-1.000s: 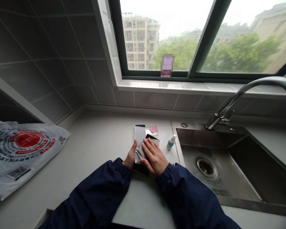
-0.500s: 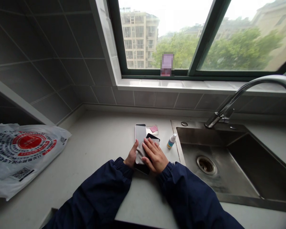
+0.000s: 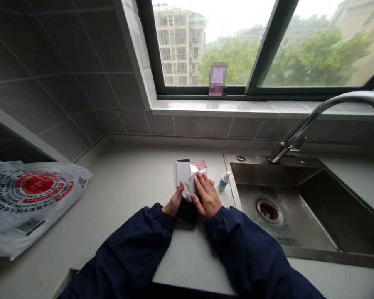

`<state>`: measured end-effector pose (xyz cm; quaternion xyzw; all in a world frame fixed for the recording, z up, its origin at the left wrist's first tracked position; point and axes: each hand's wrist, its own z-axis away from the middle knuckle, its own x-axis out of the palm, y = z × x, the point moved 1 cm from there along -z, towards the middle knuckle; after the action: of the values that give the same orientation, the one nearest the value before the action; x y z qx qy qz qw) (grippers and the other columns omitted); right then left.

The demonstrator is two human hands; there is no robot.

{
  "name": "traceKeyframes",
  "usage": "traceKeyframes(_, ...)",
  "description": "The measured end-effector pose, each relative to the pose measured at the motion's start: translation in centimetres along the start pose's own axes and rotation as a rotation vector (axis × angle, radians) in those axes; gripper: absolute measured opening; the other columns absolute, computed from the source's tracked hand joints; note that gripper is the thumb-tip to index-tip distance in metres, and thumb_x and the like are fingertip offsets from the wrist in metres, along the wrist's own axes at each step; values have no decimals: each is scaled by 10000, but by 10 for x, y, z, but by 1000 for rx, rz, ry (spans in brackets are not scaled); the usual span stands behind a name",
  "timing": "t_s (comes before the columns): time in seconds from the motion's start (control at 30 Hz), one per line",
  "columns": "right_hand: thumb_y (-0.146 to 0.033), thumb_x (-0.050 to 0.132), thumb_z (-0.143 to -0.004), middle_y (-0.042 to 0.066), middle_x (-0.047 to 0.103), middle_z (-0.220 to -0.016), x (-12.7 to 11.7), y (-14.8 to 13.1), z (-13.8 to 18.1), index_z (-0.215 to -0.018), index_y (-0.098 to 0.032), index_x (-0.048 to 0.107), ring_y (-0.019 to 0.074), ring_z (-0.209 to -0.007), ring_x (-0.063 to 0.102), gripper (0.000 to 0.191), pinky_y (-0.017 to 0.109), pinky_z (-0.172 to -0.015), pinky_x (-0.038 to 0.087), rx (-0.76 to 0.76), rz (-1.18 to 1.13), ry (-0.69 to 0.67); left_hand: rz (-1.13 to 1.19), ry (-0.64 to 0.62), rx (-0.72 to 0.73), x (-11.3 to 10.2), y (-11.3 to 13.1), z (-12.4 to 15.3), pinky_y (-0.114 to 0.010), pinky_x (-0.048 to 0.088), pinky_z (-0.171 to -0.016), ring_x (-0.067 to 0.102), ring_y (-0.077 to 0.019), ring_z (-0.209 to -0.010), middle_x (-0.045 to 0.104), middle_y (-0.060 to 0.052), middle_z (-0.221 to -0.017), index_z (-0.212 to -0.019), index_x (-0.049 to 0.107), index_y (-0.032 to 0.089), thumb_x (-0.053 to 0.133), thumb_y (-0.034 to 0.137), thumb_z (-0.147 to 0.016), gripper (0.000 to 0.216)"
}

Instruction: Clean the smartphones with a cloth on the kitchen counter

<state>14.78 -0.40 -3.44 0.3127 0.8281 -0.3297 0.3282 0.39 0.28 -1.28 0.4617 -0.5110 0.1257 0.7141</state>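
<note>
A dark phone (image 3: 187, 211) lies flat on the white counter (image 3: 137, 187) just in front of me. My left hand (image 3: 175, 202) grips its left edge with curled fingers. My right hand (image 3: 208, 196) lies flat on a grey cloth (image 3: 190, 187), fingers together and stretched out, pressing it on the far end of the phone. Behind them a second, lighter phone (image 3: 183, 171) lies face up. A small clear case with a pink piece (image 3: 200, 165) sits beside it.
A small white spray bottle with a blue cap (image 3: 224, 180) stands by the steel sink (image 3: 286, 207), which has a curved tap (image 3: 318, 120). A printed white plastic bag (image 3: 28, 199) lies at the left. Grey tiles and a window rise behind.
My right hand has slid the cloth away from me, up to the phone's far end, leaving the near part of the dark screen bare. My left hand stays on the edge.
</note>
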Motion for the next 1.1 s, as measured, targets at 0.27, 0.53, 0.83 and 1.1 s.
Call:
traceKeyframes(0.27,-346,420,-992,158,272,-1597,1,2,-1,-1556,-144,258,318,-1496,208,621,573,-1147,305,-3,-41,8,-23,-49,3,-3,-1,-1,-409,246,-1202,361,-288,-1434,505,-134,-1472,-1502,383,149,433,561,-954,687)
traceKeyframes(0.53,-345,432,-990,178,287,-1588,2,-2,1,-1542,-118,293,330,-1494,208,612,577,-1148,312,-23,-60,11,-6,5,52,-3,-5,0,-404,212,-1217,340,-278,-1446,513,-133,-1465,-1479,426,139,407,526,-976,635)
traceKeyframes(0.83,-342,444,-984,163,287,-1590,3,1,0,-1543,-129,297,327,-1492,215,615,576,-1149,320,-17,-74,-10,-6,32,77,-9,-5,-4,-404,182,-1227,315,-287,-1456,520,-124,-1460,-1441,484,129,456,497,-965,602)
traceKeyframes(1.1,-331,450,-978,168,299,-1584,2,3,0,-1529,-114,326,329,-1489,225,605,577,-1140,335,-18,-80,-36,-2,40,24,-6,-3,-3,-404,226,-1212,338,-295,-1445,516,-124,-1463,-1477,433,145,470,519,-954,645)
